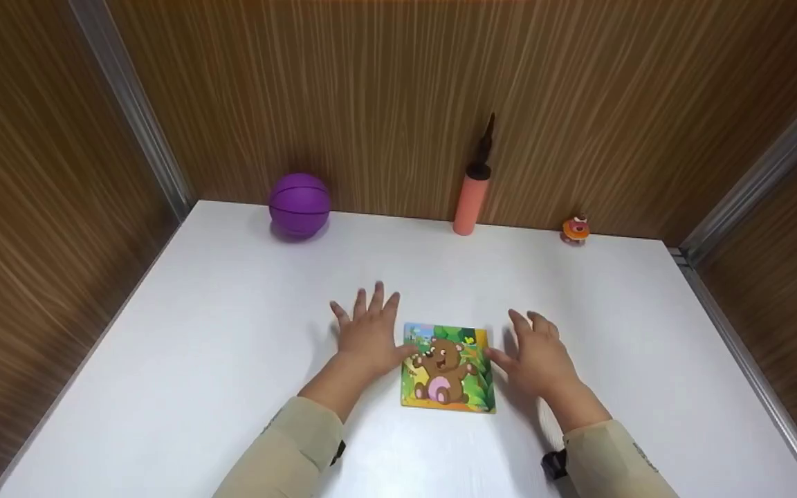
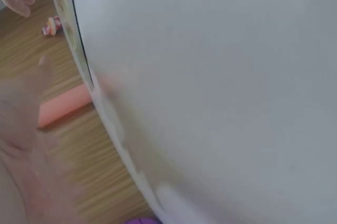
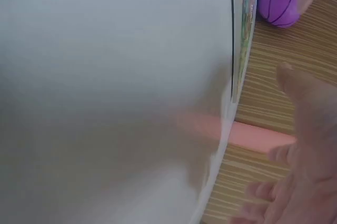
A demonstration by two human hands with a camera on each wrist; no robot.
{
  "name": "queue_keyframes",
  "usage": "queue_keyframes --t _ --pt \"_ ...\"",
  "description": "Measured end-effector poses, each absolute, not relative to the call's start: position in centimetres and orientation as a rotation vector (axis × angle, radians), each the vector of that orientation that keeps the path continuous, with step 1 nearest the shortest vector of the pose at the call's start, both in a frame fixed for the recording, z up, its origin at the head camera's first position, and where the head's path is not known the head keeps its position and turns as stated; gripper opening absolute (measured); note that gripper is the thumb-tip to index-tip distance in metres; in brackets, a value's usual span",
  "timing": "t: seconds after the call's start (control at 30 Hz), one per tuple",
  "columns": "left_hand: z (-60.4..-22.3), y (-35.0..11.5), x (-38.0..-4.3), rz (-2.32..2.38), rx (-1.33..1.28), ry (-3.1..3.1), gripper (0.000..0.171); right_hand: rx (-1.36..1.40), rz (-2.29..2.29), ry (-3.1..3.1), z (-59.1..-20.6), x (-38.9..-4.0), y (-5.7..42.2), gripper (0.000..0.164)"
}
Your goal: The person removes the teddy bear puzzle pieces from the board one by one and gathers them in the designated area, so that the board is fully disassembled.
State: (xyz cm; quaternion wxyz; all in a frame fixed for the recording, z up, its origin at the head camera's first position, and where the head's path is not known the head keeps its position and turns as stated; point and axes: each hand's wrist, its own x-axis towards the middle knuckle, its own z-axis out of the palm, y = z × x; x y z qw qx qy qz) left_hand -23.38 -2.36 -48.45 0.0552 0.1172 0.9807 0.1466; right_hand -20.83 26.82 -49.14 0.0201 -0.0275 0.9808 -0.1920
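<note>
Left hand (image 1: 369, 340): fingers spread wide and pointing away from the wearer, thumb out to the right, nothing held. Right hand (image 1: 540, 356): thumb stretched out to the left, fingers loosely bent and pointing forward, nothing held. Bear picture square (image 1: 445, 377) lies flat on the white table (image 1: 232, 387) between the two hands, right of the left thumb and left of the right thumb, bear's head toward the far side. From the head view the left thumb tip overlaps the left edge and the right thumb tip sits at the right edge; both wrist views show a gap between thumb and square, so the thumbs look raised above it, not touching. Wrist views are hazy, finger detail blurred there. Purple ball (image 1: 299, 205) is ahead of the left hand and a bit to its left, well apart. Coral pump (image 1: 471, 204) with black top stands upright ahead of both hands, sideways between them, near the wood-grain back panel (image 1: 371, 104). Small figurine (image 1: 576, 229) with an orange ring is ahead of the right hand, slightly to its right. Beige sleeves (image 1: 295, 443) on both arms, behind the hands.
</note>
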Motion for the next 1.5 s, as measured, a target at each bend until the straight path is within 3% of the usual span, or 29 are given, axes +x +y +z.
queue_keyframes --t 0.2,0.4,1.1,1.5 --pt "-48.1 -1.1 -22.9 0.747 0.408 2.702 0.106 -0.067 -0.907 2.907 -49.3 -21.1 25.8 0.071" --pt "-48.7 0.8 -22.5 0.842 0.448 2.616 0.106 0.012 -1.060 2.813 -50.0 -21.7 24.8 0.063" --pt "-50.1 1.1 -22.8 0.834 0.519 2.643 0.090 0.154 -1.211 2.733 -51.3 -21.7 24.6 0.048" --pt "-50.3 1.3 -22.4 0.788 0.559 2.667 0.084 0.191 -1.159 2.736 -51.2 -22.3 24.0 0.051"
